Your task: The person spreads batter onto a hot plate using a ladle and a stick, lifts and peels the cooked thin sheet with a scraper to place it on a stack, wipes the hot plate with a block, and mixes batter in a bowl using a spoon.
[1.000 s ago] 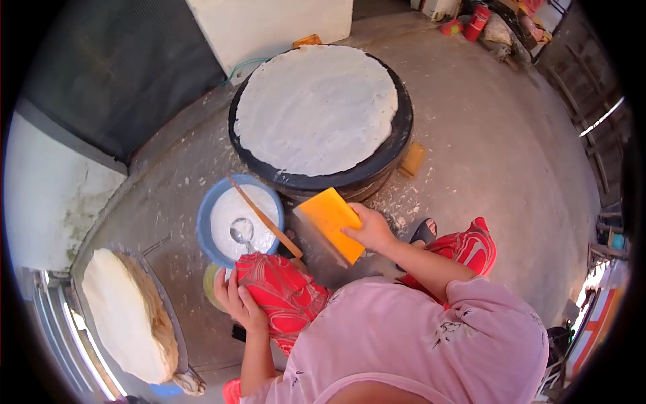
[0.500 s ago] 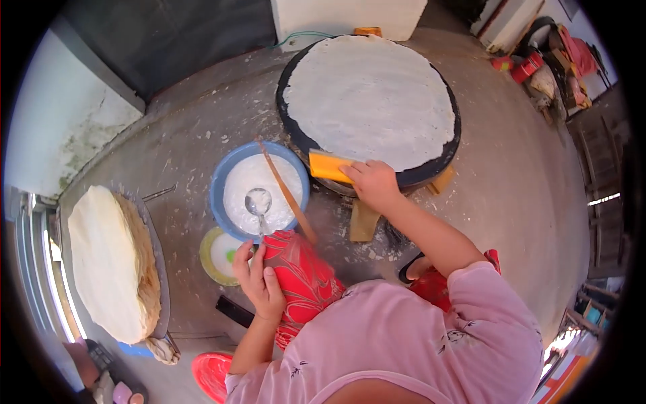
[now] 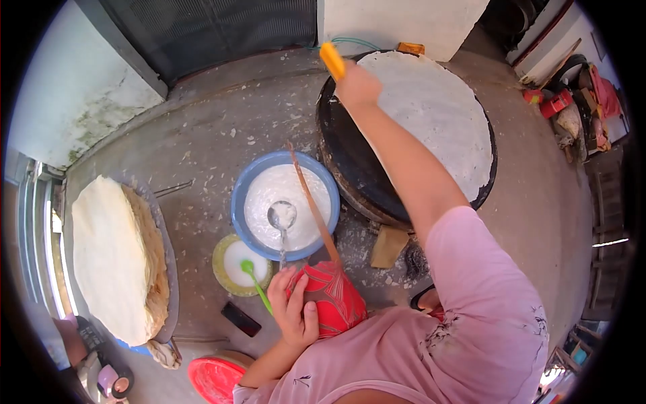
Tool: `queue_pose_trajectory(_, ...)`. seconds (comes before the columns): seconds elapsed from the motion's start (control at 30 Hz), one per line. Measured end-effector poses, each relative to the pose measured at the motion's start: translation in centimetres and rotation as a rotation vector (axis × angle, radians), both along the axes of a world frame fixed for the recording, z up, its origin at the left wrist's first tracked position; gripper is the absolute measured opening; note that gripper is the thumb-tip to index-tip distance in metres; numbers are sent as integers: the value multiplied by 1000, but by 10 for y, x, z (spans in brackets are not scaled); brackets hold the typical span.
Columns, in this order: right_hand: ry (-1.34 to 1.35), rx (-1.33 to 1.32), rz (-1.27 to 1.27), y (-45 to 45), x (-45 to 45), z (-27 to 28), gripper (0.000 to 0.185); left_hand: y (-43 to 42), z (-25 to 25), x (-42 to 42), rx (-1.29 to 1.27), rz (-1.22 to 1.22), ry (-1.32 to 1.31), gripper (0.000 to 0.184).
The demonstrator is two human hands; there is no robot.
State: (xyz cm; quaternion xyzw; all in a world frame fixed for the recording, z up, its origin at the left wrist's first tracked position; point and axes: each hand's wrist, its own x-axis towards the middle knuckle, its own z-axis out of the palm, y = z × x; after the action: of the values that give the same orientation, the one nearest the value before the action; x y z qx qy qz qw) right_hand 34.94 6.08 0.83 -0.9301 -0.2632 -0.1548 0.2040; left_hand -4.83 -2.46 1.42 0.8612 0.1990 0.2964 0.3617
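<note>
My right hand (image 3: 359,84) grips a yellow scraper (image 3: 332,60) at the far left edge of a round black griddle (image 3: 356,155). A thin pale sheet of batter (image 3: 444,121) lies on the griddle's right side; my forearm hides its left border. Bare black surface shows left of the arm. My left hand (image 3: 296,313) rests on my red-clad knee, fingers apart, holding nothing. Just beyond its fingertips is the handle of a metal ladle (image 3: 281,215), which lies in a blue basin (image 3: 239,209) of white batter. A wooden stick (image 3: 313,202) leans across the basin.
Beside the basin sits a yellow-green bowl (image 3: 221,266) with white liquid and a green spoon (image 3: 259,286). A phone (image 3: 241,318) lies on the floor near a red basin (image 3: 215,378). Stacked pale flat sheets (image 3: 114,259) stand at left; tongs (image 3: 173,188) lie behind.
My right hand has carried the scraper from the griddle's near edge to its far left. The sheet no longer covers the griddle's left side. The view has shifted; my left hand stays on the knee.
</note>
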Motion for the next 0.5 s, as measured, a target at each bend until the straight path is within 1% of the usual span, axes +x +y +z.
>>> queue_pose_trajectory(0.07,45,184,-31,-31,-3,26,23,1,-2,1,-46,7,-16,36)
queue_pose_trajectory(0.13,86,428,113,-76,-5,26,29,3,-2,1,-129,-18,-26,37)
queue_pose_trajectory(0.17,141,432,156,-102,-14,27,30,3,-2,3,-130,-29,-29,37)
queue_pose_trajectory(0.2,197,437,195,-130,-30,28,31,4,-3,5,-201,-44,-36,36)
queue_pose_trajectory(0.23,240,324,202,-157,-52,35,30,4,-3,6,-273,-67,-38,36)
queue_pose_trajectory(0.27,282,209,206,-185,-75,38,29,5,-3,9,-278,-91,-34,36)
queue_pose_trajectory(0.33,149,183,331,-237,-111,21,28,8,-3,21,-373,-138,22,38)
queue_pose_trajectory(0.37,166,145,353,-258,-128,21,26,14,-4,31,-376,-166,29,38)
queue_pose_trajectory(0.4,178,81,348,-278,-143,21,24,21,-5,46,-221,-181,34,40)
queue_pose_trajectory(0.5,223,36,322,-325,-168,15,24,42,-14,101,187,-257,18,46)
